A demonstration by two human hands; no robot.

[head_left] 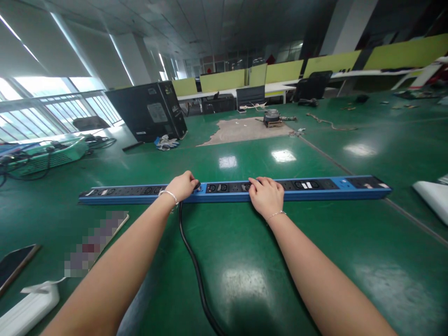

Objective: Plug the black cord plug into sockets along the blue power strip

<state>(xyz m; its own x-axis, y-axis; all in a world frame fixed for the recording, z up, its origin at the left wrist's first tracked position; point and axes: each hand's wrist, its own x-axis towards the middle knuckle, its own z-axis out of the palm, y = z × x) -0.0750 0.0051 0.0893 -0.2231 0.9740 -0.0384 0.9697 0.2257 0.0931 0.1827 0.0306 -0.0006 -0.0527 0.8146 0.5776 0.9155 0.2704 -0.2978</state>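
Note:
A long blue power strip (231, 198) with black socket modules lies across the green table in front of me. My left hand (182, 185) is closed in a pinch at the strip, left of its middle, on what looks like a black plug (197, 185), mostly hidden by the fingers. A black power cable (192, 254) runs from under that hand toward me, over the near part of the table. My right hand (268, 193) grips the strip right of its middle, fingers curled over the top and covering part of a socket.
A phone (16, 266), a blurred-out flat object (98, 242) and a white device (31, 308) lie at left. Farther back are a green basket (52, 156) of cables, a black computer case (147, 112) and gloves (166, 143). Another white object (432, 198) sits at right.

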